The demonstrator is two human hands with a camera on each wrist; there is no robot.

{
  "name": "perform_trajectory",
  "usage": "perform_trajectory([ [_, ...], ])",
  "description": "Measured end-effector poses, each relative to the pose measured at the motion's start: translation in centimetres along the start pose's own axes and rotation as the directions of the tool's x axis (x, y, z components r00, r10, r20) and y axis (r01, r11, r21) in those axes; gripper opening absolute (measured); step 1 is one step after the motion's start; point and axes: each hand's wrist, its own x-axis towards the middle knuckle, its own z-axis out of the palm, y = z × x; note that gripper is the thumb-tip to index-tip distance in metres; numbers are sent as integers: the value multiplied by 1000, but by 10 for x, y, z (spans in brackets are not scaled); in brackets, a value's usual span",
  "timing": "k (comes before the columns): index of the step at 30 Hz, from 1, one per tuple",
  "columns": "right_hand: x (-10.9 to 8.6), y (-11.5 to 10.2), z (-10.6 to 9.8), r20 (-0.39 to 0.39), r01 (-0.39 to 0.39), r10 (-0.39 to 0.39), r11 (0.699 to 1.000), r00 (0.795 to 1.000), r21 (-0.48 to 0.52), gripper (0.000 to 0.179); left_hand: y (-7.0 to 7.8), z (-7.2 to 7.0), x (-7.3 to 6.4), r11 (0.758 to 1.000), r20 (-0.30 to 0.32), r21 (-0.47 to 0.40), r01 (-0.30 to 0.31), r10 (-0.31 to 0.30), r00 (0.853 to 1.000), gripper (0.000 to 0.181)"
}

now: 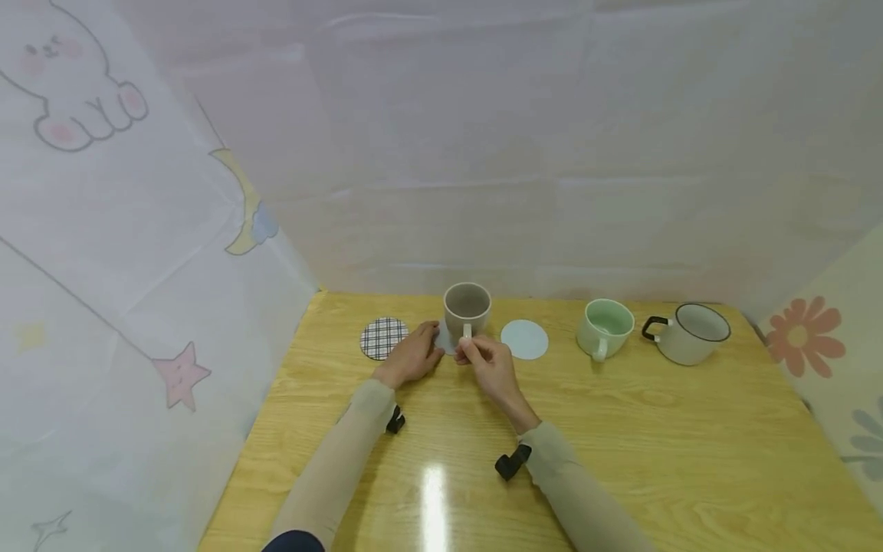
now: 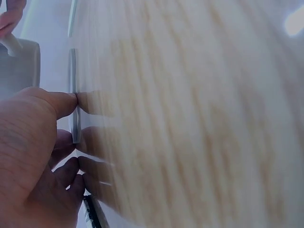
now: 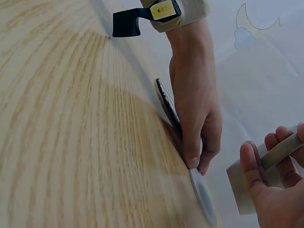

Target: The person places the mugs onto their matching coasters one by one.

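My right hand (image 1: 493, 372) pinches the handle of a greyish-beige mug (image 1: 455, 320), which is upright over a pale grey round coaster (image 1: 444, 342). A gap shows between the mug's base (image 2: 37, 71) and the coaster (image 2: 73, 61) in the left wrist view. My left hand (image 1: 411, 356) holds that coaster by its left edge, thumb on the near side and fingers on the far side. The right wrist view shows the left hand (image 3: 195, 104) low at the coaster (image 3: 204, 199), with the mug (image 3: 242, 190) off to the side.
A black-and-white checked coaster (image 1: 382, 339) lies left of the left hand, and a pale blue one (image 1: 526, 340) to the right of the mug. Farther right stand a light green mug (image 1: 588, 337) and a white mug (image 1: 683, 346) with black rim and handle. A printed cloth (image 1: 483, 153) hangs behind the wooden table (image 1: 655, 437).
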Motion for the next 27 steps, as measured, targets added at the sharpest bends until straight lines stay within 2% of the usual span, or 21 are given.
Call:
perform_trajectory([
  [8, 5, 9, 5, -5, -2, 2, 1000, 1000, 3, 27, 2, -2, 0, 1000, 3, -6, 11, -11, 1000, 57],
  [19, 9, 17, 10, -7, -57, 57, 998, 998, 9, 33, 4, -3, 2, 1000, 11, 2, 2, -2, 1000, 55],
  [27, 10, 18, 14, 2, -84, 84, 996, 996, 19, 30, 4, -2, 2, 1000, 17, -4, 6, -6, 1000, 57],
])
